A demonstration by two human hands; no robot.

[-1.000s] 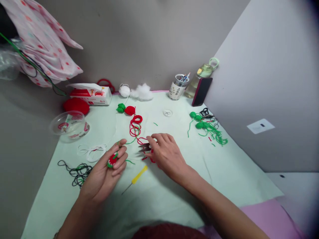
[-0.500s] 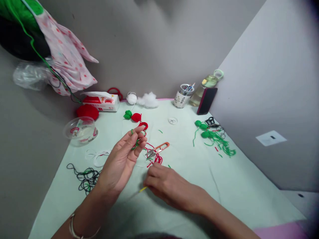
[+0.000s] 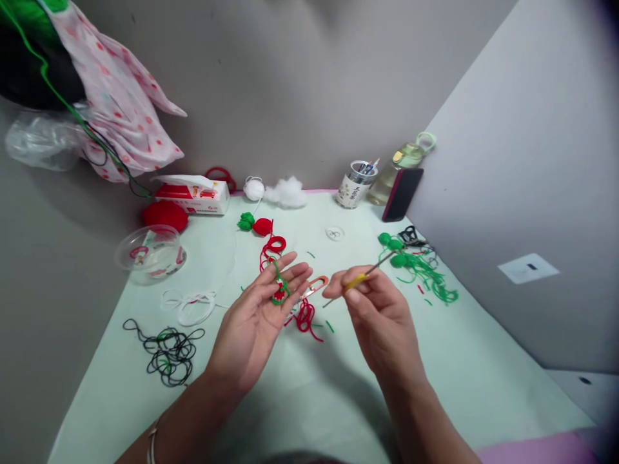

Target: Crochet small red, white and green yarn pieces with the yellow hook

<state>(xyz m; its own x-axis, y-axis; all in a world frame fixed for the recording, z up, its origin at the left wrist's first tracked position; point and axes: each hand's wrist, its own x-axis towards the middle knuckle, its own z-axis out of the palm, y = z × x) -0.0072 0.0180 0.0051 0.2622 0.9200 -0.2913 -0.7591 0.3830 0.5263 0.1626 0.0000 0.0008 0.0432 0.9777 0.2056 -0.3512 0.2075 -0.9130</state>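
My left hand (image 3: 258,309) is palm up, holding a small red and green crochet piece (image 3: 279,291) against its fingers, with green yarn looped around them. Pinched in my right hand (image 3: 380,316) is a crochet hook with a yellow grip (image 3: 356,281), raised to the right of the piece. Orange-handled snips (image 3: 318,281) lie between the hands, partly hidden by my left fingers. A tangle of red yarn (image 3: 305,316) rests beside them. Beyond my left hand are a red ball (image 3: 262,227) and a green ball (image 3: 245,222).
Black yarn (image 3: 171,354), white cord (image 3: 196,308) and a clear plastic bowl (image 3: 152,254) are at left. Green yarn pieces (image 3: 435,283), a phone (image 3: 403,194), a pen holder (image 3: 355,187) and a bottle (image 3: 396,167) stand or lie at right. A tissue box (image 3: 207,196) is at the back.
My right hand has risen from the table and moved right, bringing the hook up. My left hand has turned and opened more, showing the red and green piece.
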